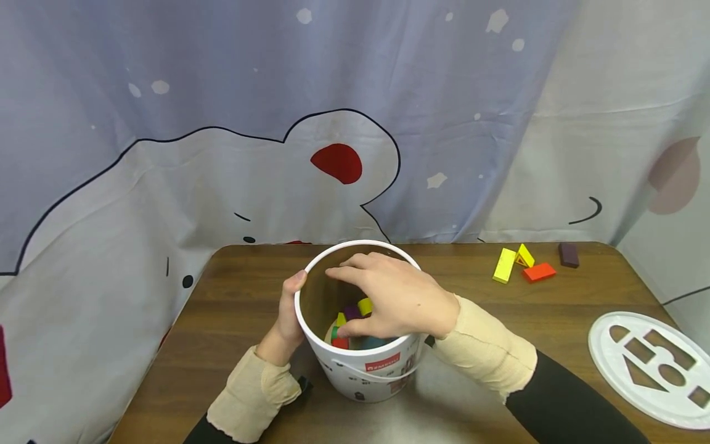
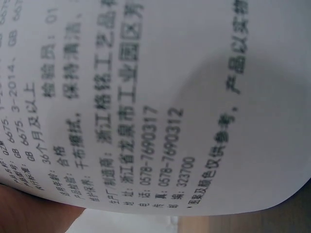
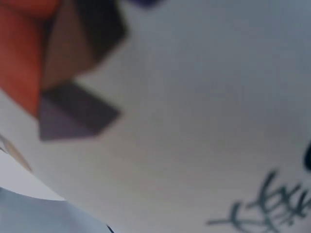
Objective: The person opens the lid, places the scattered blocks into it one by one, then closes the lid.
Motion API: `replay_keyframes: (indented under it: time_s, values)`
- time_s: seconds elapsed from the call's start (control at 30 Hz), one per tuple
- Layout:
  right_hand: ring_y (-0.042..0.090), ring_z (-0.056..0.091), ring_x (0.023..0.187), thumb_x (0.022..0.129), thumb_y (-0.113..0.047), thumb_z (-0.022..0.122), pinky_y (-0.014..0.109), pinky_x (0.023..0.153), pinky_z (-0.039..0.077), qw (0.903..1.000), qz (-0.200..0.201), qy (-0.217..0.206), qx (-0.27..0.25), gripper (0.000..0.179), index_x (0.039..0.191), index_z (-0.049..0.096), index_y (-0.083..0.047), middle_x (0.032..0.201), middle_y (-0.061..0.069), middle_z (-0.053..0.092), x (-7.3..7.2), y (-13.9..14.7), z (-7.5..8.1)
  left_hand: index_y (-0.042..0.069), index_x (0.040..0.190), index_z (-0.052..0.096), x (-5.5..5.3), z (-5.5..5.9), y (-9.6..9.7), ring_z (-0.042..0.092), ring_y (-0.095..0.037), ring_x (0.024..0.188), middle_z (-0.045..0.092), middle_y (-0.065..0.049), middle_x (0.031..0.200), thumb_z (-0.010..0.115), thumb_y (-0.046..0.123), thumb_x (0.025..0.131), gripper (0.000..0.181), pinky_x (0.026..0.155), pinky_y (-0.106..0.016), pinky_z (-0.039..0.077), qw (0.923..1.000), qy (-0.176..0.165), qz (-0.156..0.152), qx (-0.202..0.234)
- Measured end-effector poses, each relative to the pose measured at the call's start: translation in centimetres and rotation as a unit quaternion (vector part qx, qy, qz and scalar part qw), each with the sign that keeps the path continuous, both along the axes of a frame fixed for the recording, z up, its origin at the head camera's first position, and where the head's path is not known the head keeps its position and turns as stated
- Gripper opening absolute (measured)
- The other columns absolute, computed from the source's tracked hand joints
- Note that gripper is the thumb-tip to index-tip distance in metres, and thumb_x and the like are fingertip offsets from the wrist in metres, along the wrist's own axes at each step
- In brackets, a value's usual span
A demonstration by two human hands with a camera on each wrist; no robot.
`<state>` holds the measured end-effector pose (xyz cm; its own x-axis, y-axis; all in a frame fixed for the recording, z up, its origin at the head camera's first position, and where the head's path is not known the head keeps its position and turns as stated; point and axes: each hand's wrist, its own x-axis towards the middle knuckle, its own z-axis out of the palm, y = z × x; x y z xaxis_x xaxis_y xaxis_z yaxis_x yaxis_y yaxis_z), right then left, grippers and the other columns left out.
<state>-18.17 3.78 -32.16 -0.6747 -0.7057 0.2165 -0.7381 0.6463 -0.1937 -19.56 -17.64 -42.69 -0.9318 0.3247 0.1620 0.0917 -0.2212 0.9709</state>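
Note:
A white bucket (image 1: 355, 370) with a printed wall stands on the table, its mouth tilted toward me. Colored toy blocks (image 1: 341, 319) in yellow, purple, red and green show inside it. At the left side, my left hand (image 1: 287, 317) grips the bucket, thumb at the rim. My right hand (image 1: 396, 293) reaches over the mouth, fingers extended and thumb apart, with no block seen in its grasp; part of the contents is hidden beneath it. Printed text fills the bucket wall (image 2: 194, 145) in the left wrist view; the right wrist view shows blurred printed shapes up close.
On the brown table (image 1: 238, 296), at the back right, lie a yellow block (image 1: 504, 265), a yellow triangular block (image 1: 525, 254), a red block (image 1: 538, 272) and a dark purple block (image 1: 568, 254). A white lid with shaped cutouts (image 1: 610, 351) lies at the right edge. A patterned curtain hangs behind.

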Motion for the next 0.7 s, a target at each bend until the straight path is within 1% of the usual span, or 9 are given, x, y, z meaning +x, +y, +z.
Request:
replay_keyframes:
  time_s: [0.1, 0.2, 0.3, 0.43, 0.57, 0.6, 0.7]
  values:
    - [0.013, 0.063, 0.121, 0.079, -0.058, 0.082, 0.035, 0.106, 0.049, 0.9993, -0.002, -0.003, -0.036, 0.074, 0.141, 0.063, -0.022, 0.129, -0.007, 0.067, -0.1, 0.2, 0.0, 0.032, 0.129, 0.058, 0.0, -0.1, -0.1, 0.055, -0.021, 0.123, 0.063, 0.011, 0.127, 0.023, 0.056, 0.101, 0.051, 0.108, -0.042, 0.044, 0.9999, 0.001, -0.011, 0.007]
    - [0.012, 0.062, 0.122, 0.082, -0.052, 0.082, 0.034, 0.106, 0.049, 0.9966, 0.002, 0.001, -0.082, 0.067, 0.138, 0.065, -0.020, 0.128, -0.008, 0.068, -0.3, 0.3, 0.0, 0.037, 0.126, 0.061, 0.0, -0.1, -0.2, 0.057, -0.017, 0.119, 0.064, 0.008, 0.126, 0.024, 0.056, 0.102, 0.048, 0.105, -0.038, 0.046, 0.9998, 0.003, -0.012, 0.015]
    - [0.011, 0.063, 0.121, 0.084, -0.045, 0.082, 0.034, 0.105, 0.050, 0.9924, 0.003, 0.004, -0.123, 0.057, 0.133, 0.068, -0.019, 0.127, -0.009, 0.069, -0.3, 0.5, 0.0, 0.031, 0.129, 0.059, 0.0, -0.1, -0.1, 0.057, -0.016, 0.119, 0.063, 0.006, 0.127, 0.026, 0.057, 0.101, 0.051, 0.104, -0.038, 0.046, 0.9998, -0.003, 0.001, 0.017]
    - [0.010, 0.066, 0.109, 0.088, -0.037, 0.080, 0.033, 0.096, 0.054, 0.9847, -0.004, 0.014, -0.174, 0.041, 0.124, 0.071, -0.019, 0.116, -0.009, 0.069, -0.4, 0.8, -0.2, 0.022, 0.132, 0.057, 0.1, -0.2, 0.0, 0.057, -0.018, 0.121, 0.063, 0.004, 0.129, 0.028, 0.059, 0.100, 0.056, 0.106, -0.038, 0.045, 0.9996, -0.014, 0.014, 0.019]
    - [0.008, 0.065, 0.101, 0.088, -0.030, 0.080, 0.033, 0.091, 0.054, 0.9698, -0.013, 0.032, -0.241, 0.031, 0.115, 0.072, -0.019, 0.106, -0.009, 0.068, -0.7, 1.6, -0.5, 0.028, 0.130, 0.058, 0.1, -0.3, 0.0, 0.057, -0.017, 0.123, 0.063, 0.007, 0.129, 0.028, 0.060, 0.100, 0.053, 0.108, -0.040, 0.044, 0.9996, -0.015, 0.014, 0.018]
    - [0.008, 0.065, 0.101, 0.088, -0.028, 0.081, 0.033, 0.091, 0.054, 0.9647, -0.014, 0.036, -0.260, 0.029, 0.114, 0.073, -0.018, 0.106, -0.009, 0.068, -0.8, 1.8, -0.7, 0.030, 0.130, 0.058, 0.1, -0.3, 0.0, 0.056, -0.017, 0.123, 0.063, 0.008, 0.129, 0.028, 0.060, 0.100, 0.052, 0.108, -0.040, 0.044, 0.9997, -0.012, 0.014, 0.016]
    - [0.007, 0.062, 0.096, 0.087, -0.024, 0.081, 0.030, 0.085, 0.052, 0.9484, -0.022, 0.049, -0.312, 0.023, 0.109, 0.074, -0.018, 0.104, -0.009, 0.069, -1.0, 2.7, -1.0, 0.032, 0.129, 0.059, 0.1, -0.3, 0.0, 0.057, -0.017, 0.122, 0.063, 0.009, 0.128, 0.028, 0.060, 0.100, 0.051, 0.107, -0.040, 0.044, 0.9998, -0.006, 0.012, 0.015]
